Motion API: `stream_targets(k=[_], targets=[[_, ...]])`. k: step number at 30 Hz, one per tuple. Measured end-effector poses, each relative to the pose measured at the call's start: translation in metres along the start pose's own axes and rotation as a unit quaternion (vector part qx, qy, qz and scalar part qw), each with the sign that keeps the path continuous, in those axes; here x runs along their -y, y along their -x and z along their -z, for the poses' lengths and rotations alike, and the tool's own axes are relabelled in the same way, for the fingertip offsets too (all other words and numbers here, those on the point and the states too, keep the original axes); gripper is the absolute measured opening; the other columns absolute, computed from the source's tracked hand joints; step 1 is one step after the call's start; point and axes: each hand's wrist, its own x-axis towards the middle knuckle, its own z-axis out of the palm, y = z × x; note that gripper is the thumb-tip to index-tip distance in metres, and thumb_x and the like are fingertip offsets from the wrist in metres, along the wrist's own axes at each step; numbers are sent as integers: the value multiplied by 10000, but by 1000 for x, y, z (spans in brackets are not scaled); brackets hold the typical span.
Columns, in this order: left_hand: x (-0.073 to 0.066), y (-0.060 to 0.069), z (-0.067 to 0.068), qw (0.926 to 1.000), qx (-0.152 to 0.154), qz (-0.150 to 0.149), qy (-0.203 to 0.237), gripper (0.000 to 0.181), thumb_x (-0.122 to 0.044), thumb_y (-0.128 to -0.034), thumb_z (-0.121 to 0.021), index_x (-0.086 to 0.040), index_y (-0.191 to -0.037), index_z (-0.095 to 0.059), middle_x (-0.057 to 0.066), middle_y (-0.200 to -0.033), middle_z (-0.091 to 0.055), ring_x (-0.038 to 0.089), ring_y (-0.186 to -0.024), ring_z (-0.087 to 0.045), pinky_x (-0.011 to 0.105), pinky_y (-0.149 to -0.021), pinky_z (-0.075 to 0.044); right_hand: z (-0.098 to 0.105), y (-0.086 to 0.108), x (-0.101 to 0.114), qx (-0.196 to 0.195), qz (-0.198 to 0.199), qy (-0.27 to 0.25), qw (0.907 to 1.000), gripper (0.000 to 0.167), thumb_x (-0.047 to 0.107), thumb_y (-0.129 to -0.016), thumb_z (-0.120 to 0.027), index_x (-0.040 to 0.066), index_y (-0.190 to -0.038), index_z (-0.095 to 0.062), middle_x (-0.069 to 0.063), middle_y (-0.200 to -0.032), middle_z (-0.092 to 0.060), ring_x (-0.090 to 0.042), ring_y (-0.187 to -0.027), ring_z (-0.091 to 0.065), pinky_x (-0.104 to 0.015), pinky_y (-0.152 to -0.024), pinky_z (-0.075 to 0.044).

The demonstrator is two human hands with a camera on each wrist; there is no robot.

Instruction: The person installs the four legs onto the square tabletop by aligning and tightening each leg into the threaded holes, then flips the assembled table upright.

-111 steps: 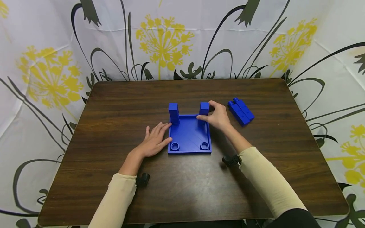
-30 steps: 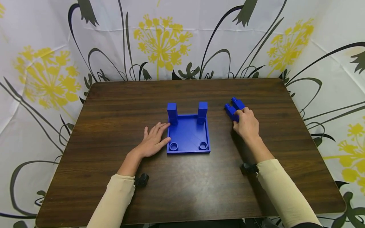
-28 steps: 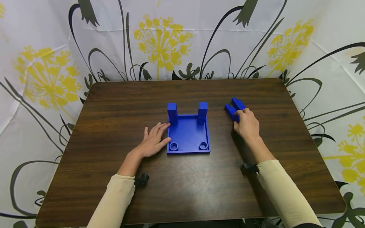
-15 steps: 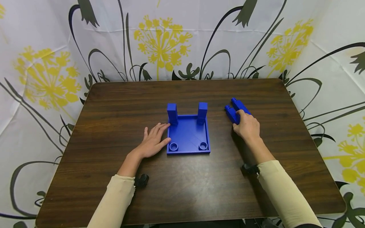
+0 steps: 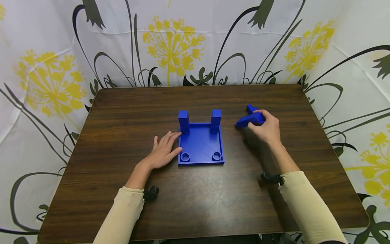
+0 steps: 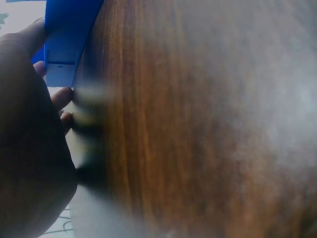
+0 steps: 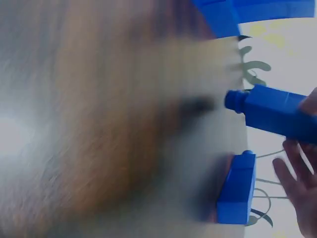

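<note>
A blue square tabletop (image 5: pixel 201 144) with a raised rim lies upside down on the wooden table. Two blue legs (image 5: pixel 184 122) stand in its far corners; the near corners hold bare round sockets (image 5: pixel 185 157). My left hand (image 5: pixel 164 152) lies flat, fingers spread, with thumb and fingertips touching the left rim (image 6: pixel 62 54). My right hand (image 5: pixel 269 128) pinches a loose blue leg (image 5: pixel 246 120) between thumb and fingers, raised off the table. Its round peg end (image 7: pixel 235 101) points away from the palm in the right wrist view. A second loose leg (image 7: pixel 237 193) lies behind it.
The brown wooden table (image 5: pixel 137 108) has a flower-printed white cloth (image 5: pixel 195 44) hanging behind it and at its sides. Black camera mounts (image 5: pixel 151 193) sit on both wrists.
My right hand has gone from the far right standing leg to the loose pair, gripped one leg, and now lifted and turned it leftward. The left hand stays in place.
</note>
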Motion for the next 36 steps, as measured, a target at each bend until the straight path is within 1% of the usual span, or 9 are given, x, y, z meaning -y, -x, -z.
stream_targets(k=[2, 4, 8, 11, 13, 16, 22, 29, 36], targets=[[0, 0, 1, 10000, 42, 40, -25, 647, -529, -1026, -382, -271, -1576, -160, 74, -1594, -192, 309, -1489, -52, 675, -1066, 101, 1, -1, 3, -20, 29, -959, 9954, 378, 103, -781, -773, -6, -1123, -654, -152, -1012, -690, -250, -885, -646, -307, -781, -518], [0, 0, 1, 10000, 67, 62, -30, 646, -528, -1026, -381, -274, -1576, -156, 72, -1597, -190, 306, -1490, -47, 675, -1066, 104, 3, -1, 7, 99, -32, -1955, 9806, 347, 52, -807, -763, -41, -1117, -638, -91, -982, -679, -187, -865, -646, -237, -773, -516], [0, 0, 1, 9999, 86, 86, -23, 640, -527, -1029, -372, -280, -1577, -151, 63, -1599, -186, 294, -1492, -45, 668, -1070, 106, 6, 0, 17, 668, -13, -3431, 9369, 310, -37, -860, -688, -23, -1165, -633, -11, -994, -674, -135, -880, -660, -220, -785, -523], [0, -1, 1, 9999, 88, 80, -40, 639, -525, -1031, -369, -279, -1577, -148, 58, -1600, -181, 290, -1492, -42, 667, -1071, 103, 4, 3, 29, 1321, 213, -4099, 9023, 324, -81, -883, -625, 8, -1195, -629, -43, -1004, -672, -154, -876, -666, -265, -767, -546], [0, 0, 2, 9999, 90, 69, -38, 638, -520, -1032, -371, -276, -1577, -148, 59, -1599, -180, 293, -1492, -41, 670, -1069, 103, 1, 7, 40, 1709, 372, -4254, 8880, 331, -78, -889, -613, 29, -1203, -617, -67, -1002, -660, -160, -856, -657, -281, -742, -551], [-1, 0, 3, 9999, 90, 70, -47, 636, -515, -1033, -373, -275, -1577, -147, 57, -1599, -181, 294, -1492, -41, 671, -1069, 101, -10, 12, 57, 2227, 677, -4238, 8753, 327, -29, -902, -639, 8, -1222, -584, -102, -1058, -654, -189, -911, -659, -294, -763, -547], [-1, 0, 3, 9999, 74, 106, -73, 634, -509, -1033, -380, -270, -1576, -155, 63, -1598, -188, 302, -1491, -47, 675, -1068, 98, -50, 24, 87, 3219, 1239, -4045, 8470, 438, 54, -949, -636, -62, -1335, -466, -214, -1241, -631, -324, -1115, -637, -396, -910, -512], [0, -1, 0, 10000, -5, 83, 25, 632, -495, -1031, -400, -253, -1570, -178, 94, -1587, -203, 338, -1485, -52, 686, -1060, 102, -95, 39, 113, 3627, 1563, -3896, 8320, 402, -65, -944, -583, -98, -1316, -436, -236, -1280, -601, -351, -1181, -592, -415, -935, -496], [2, 0, -1, 10000, -14, 3, 28, 632, -526, -1029, -368, -242, -1565, -192, 85, -1584, -213, 333, -1485, -59, 688, -1058, 99, -118, 50, 128, 4059, 1576, -3812, 8155, 400, -71, -921, -618, -75, -1289, -459, -308, -1279, -564, -465, -1197, -539, -377, -946, -491]])
